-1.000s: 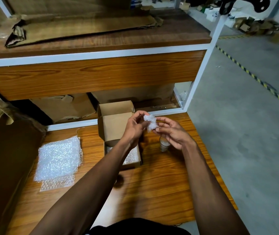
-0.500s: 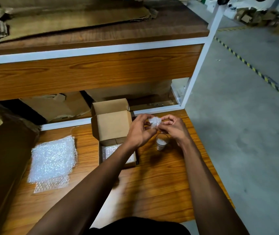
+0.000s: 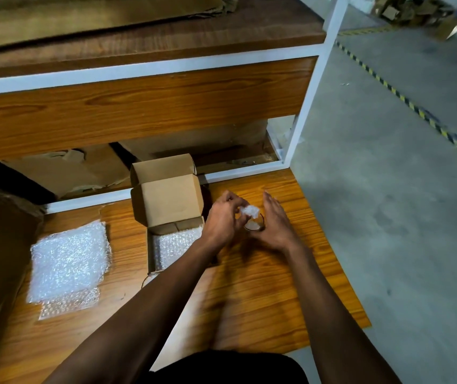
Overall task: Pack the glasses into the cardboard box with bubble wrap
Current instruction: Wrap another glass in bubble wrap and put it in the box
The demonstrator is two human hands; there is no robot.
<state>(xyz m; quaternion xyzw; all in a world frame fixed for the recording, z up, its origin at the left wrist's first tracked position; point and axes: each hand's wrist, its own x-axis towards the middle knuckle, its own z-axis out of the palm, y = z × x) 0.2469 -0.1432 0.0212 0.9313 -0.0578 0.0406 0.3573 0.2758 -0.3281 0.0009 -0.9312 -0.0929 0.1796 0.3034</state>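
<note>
Head view: looks forward and down from above, near the wooden table (image 3: 263,295).
Shared views: only one.

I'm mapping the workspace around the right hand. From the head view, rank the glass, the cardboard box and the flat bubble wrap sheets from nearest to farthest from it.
1. Glass: right beside the right hand, between both hands.
2. Cardboard box: further left, past the left hand.
3. Flat bubble wrap sheets: far left of the table.
</note>
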